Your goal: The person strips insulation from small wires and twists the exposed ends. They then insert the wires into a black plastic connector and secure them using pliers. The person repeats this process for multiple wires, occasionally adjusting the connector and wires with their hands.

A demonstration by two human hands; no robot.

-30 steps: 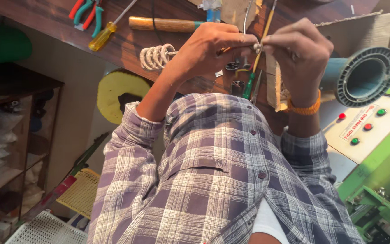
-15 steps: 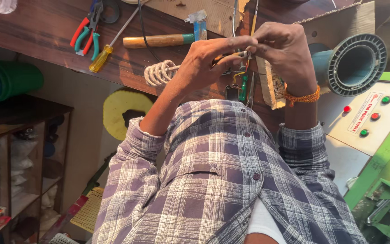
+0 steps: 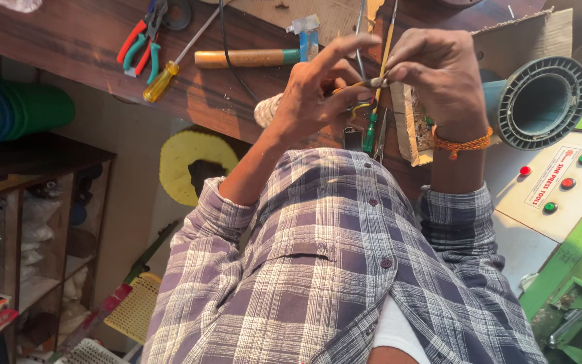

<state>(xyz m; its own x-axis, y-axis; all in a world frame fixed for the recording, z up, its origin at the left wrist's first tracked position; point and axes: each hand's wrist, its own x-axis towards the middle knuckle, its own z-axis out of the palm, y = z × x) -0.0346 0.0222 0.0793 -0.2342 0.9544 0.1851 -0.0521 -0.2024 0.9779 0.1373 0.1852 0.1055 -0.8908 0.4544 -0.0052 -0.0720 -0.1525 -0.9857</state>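
My left hand (image 3: 314, 94) and my right hand (image 3: 439, 71) meet above a dark wooden workbench (image 3: 69, 47). Between their fingertips they pinch a thin yellow wire with a small metal end (image 3: 372, 83). The left thumb and forefinger grip the wire while the other left fingers stick out. An orange thread band circles my right wrist. Thin rods or wires (image 3: 389, 30) rise from the pinch point toward the top edge. A white wire coil (image 3: 264, 111) lies half hidden behind my left hand. My checked shirt fills the lower frame.
On the bench lie red and green pliers (image 3: 139, 44), a yellow-handled screwdriver (image 3: 159, 81), a wooden-handled tool (image 3: 244, 58) and a green screwdriver (image 3: 370, 135). A grey spool (image 3: 540, 101) and torn cardboard box (image 3: 412, 125) sit right, above a green machine's button panel (image 3: 554, 182). Shelves (image 3: 8, 236) stand left.
Both hands stay joined on the wire and have drifted slightly lower in the frame. The left hand's free fingers have spread apart. The coil is now more hidden behind it.
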